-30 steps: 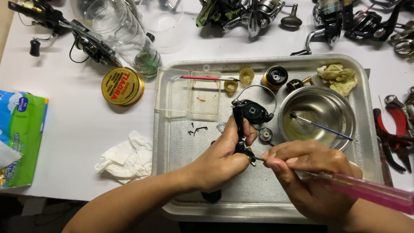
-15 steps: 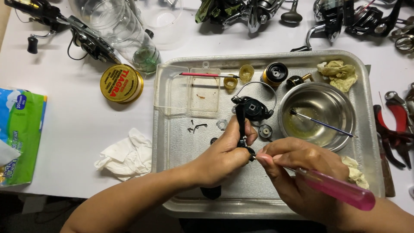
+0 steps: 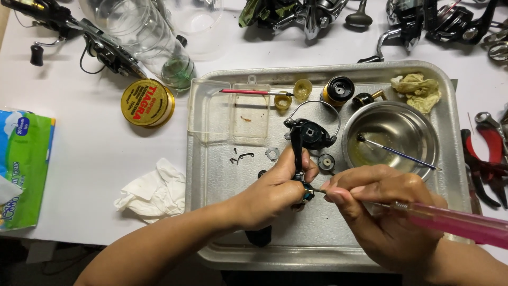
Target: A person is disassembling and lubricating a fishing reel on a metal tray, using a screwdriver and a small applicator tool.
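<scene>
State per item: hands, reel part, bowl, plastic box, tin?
left hand: gripping the black reel part
right hand: holding pink-handled screwdriver, tip at the part
steel bowl: upright, brush inside
clear plastic box: open
yellow tin: lid on

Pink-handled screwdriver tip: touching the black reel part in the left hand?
Touching. The head view shows the pink-handled screwdriver in the right hand, its metal tip meeting the black reel part held by the left hand.

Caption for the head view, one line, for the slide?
Left hand grips a black reel body over a metal tray; right hand applies a pink-handled screwdriver.
</scene>
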